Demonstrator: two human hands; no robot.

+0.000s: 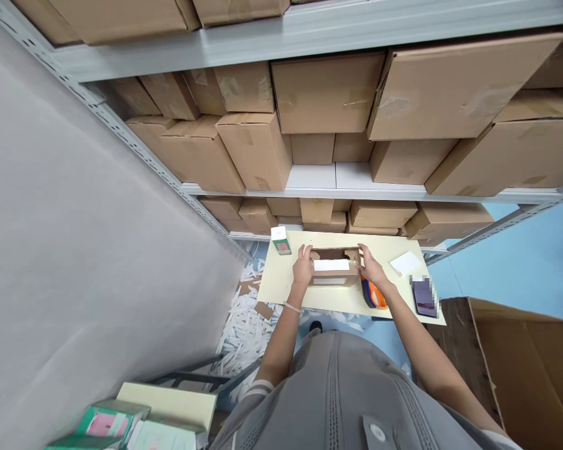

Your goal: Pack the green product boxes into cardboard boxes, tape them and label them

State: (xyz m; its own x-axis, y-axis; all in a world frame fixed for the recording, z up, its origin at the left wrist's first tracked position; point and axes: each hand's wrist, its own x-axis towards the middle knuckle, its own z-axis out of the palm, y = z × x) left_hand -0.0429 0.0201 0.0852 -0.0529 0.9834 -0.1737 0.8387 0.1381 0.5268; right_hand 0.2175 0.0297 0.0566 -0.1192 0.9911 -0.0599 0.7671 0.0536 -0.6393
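Pale table (pixel 276 278) against a metal rack (pixel 263 44) stacked with cartons (pixel 256 150); grey wall (pixel 98 219) to the left, paper strips (pixel 246 322) littering the blue floor (pixel 511 262). Open-topped box (pixel 334 273) on the table, between the hands. Left hand (pixel 303 267) grips its left end, right hand (pixel 370 267) its right. Orange-and-blue tool (pixel 375 296) near the right wrist.

At left, a plain grey wall (pixel 98 219). In front, grey metal shelving (pixel 356 25) with several levels. Below, a pale yellow table (pixel 338 301) and a light blue floor (pixel 520 250), partly covered with white strips (pixel 246 325).
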